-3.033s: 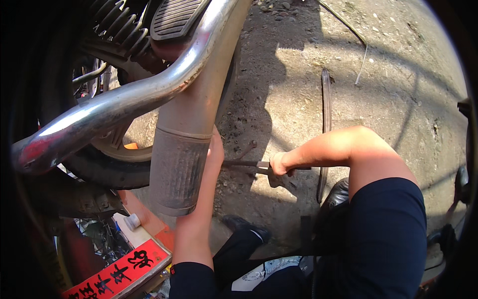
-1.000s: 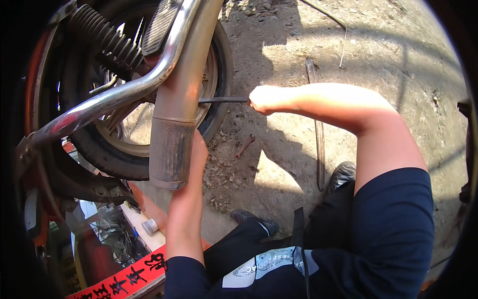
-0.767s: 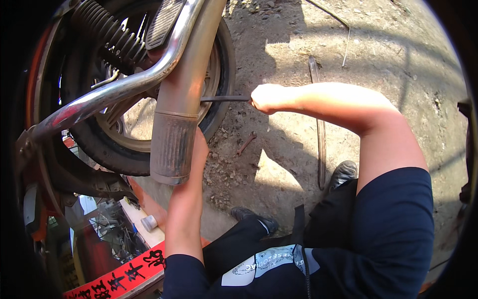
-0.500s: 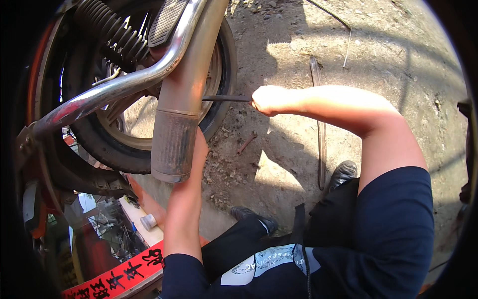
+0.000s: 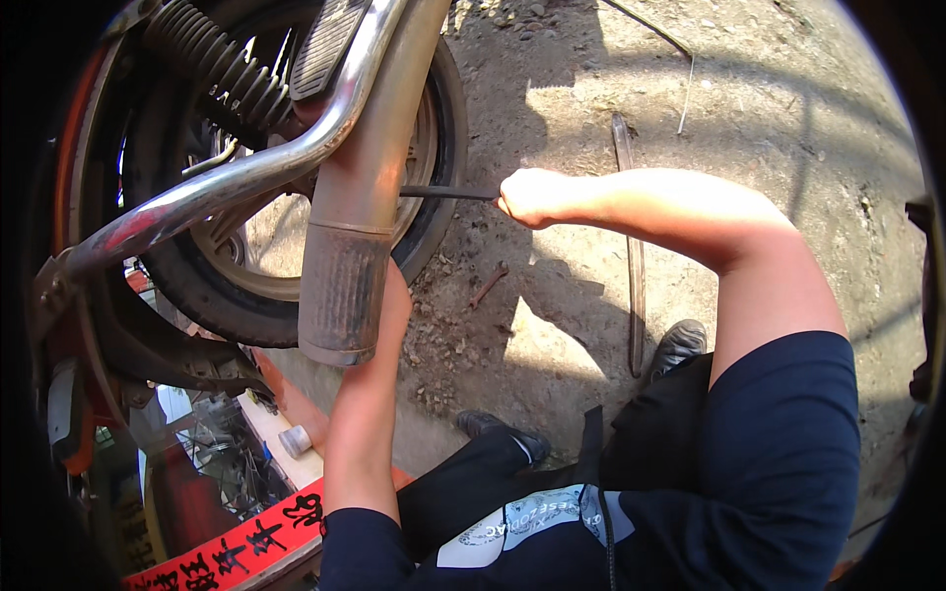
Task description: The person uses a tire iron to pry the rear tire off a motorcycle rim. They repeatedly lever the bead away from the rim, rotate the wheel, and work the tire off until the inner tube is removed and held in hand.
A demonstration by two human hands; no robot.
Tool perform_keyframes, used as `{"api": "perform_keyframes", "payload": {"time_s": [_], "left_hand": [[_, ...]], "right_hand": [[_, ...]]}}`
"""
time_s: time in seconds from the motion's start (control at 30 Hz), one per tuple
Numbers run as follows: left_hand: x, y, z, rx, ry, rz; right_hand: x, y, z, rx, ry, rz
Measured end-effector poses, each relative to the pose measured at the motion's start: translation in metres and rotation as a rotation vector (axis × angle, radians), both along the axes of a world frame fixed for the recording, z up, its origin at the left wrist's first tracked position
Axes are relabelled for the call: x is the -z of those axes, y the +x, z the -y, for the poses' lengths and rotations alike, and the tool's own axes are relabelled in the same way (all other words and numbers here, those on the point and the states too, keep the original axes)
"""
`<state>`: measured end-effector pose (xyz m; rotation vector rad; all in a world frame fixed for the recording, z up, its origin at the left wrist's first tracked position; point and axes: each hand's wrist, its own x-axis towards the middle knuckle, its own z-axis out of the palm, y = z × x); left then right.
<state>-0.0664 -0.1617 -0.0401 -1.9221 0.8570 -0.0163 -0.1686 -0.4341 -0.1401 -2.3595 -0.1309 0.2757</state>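
The right hand has its grip closed round the outer end of a straight, slim, dark metal bar; the bar runs leftward across the black rubber tyre and disappears behind the grey cylindrical metal muffler with the ribbed end; what its far end bears on is hidden. The left hand shows only its edge beside the muffler, so I cannot tell how its grip stands.

If that unseen end is poorly seated, a hard pull could make the bar skid loose, jerking the right hand away or knocking the tyre; fingers behind the muffler could be pinched, since the metal blocks the view of them; a sideways slip might scrape the muffler. The small reddish-brown metal spanner lies on the rough ground below the bar; a foot shifted forward could catch it.
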Motion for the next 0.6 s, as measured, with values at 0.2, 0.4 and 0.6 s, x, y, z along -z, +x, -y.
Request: {"api": "perform_keyframes", "payload": {"time_s": [0.2,0.4,0.6], "left_hand": [[-0.006,-0.009,0.003,0.066,0.183,0.072],[-0.004,-0.002,0.011,0.019,0.236,0.01],[-0.016,0.006,0.001,-0.039,-0.042,-0.058]], "right_hand": [[-0.016,0.008,0.008,-0.073,-0.076,-0.007],[0.034,0.001,0.005,-0.034,0.091,-0.077],[0.041,-0.045,0.062,-0.214,0.229,-0.933]]}}
